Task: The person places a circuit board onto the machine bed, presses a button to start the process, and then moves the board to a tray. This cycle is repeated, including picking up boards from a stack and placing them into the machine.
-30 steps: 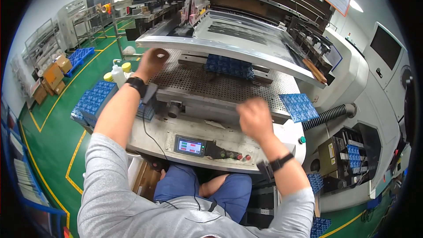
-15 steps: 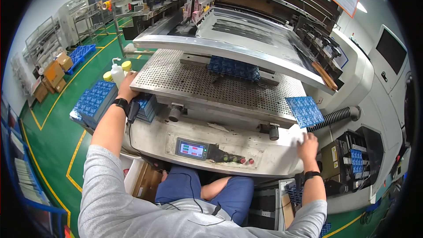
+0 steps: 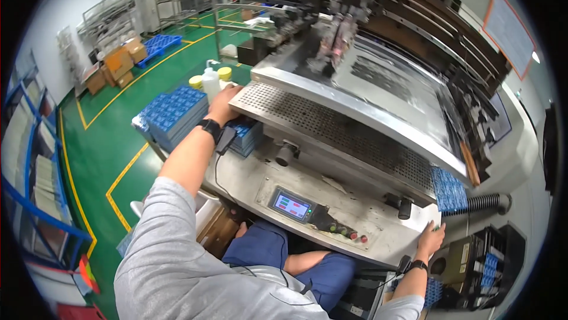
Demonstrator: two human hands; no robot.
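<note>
My left hand (image 3: 225,105) is at the left corner of the perforated metal plate (image 3: 284,104), its fingers bent over the edge and partly hidden. Beside it stand a tall stack of blue circuit boards (image 3: 176,110) and a lower stack (image 3: 248,136). My right hand (image 3: 431,239) touches the right end of the white machine front (image 3: 390,243), fingers spread and no object visible in them. Above that hand, a single blue circuit board (image 3: 448,190) hangs at the plate's right corner. A metal-framed screen (image 3: 378,121) slants over the plate.
A white squeeze bottle (image 3: 210,83) and yellow-lidded jars (image 3: 225,74) stand behind the tall stack. On the machine front are a small display (image 3: 291,204) and several buttons (image 3: 344,232). A ribbed black hose (image 3: 485,203) runs right. A wooden-handled tool (image 3: 469,163) lies on the screen frame.
My view has swung left. My right hand has come to the machine's right end. The gap between screen and plate looks narrower, and the board seen under the screen is now hidden.
</note>
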